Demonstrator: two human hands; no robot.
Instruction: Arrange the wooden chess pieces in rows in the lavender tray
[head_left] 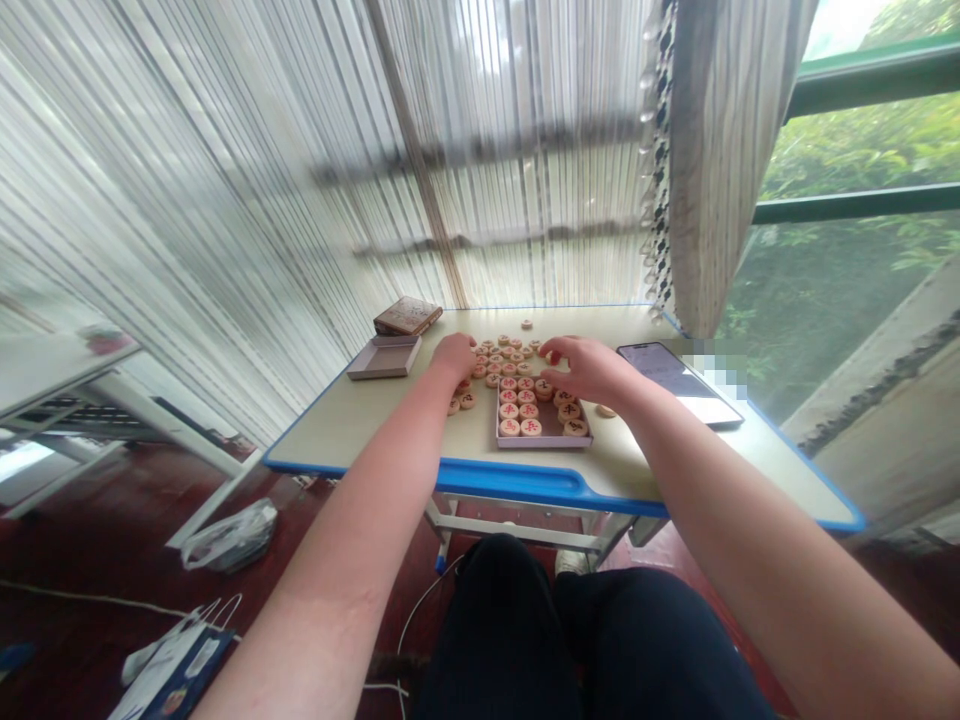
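Observation:
Round wooden Chinese chess pieces [523, 369] lie in a loose cluster on the desk, between my two hands and beyond the shallow box [510, 441]. Inside that box, red-marked pieces [528, 411] fill two columns on the left, and dark-marked pieces [569, 411] lie along the right side, with a gap between. My left hand [454, 356] rests at the cluster's left edge, its fingertips mostly hidden beside pieces there. Over the box's far right corner, my right hand [576, 364] is open, thumb and fingers curved and apart, close to a dark-marked piece [544, 387].
An open empty box half [385, 358] and a patterned brown box [409, 315] sit at the desk's back left. A phone [679, 384] lies on the right. One piece [527, 324] stands alone near the back. A blue rim [510, 480] edges the desk [337, 425].

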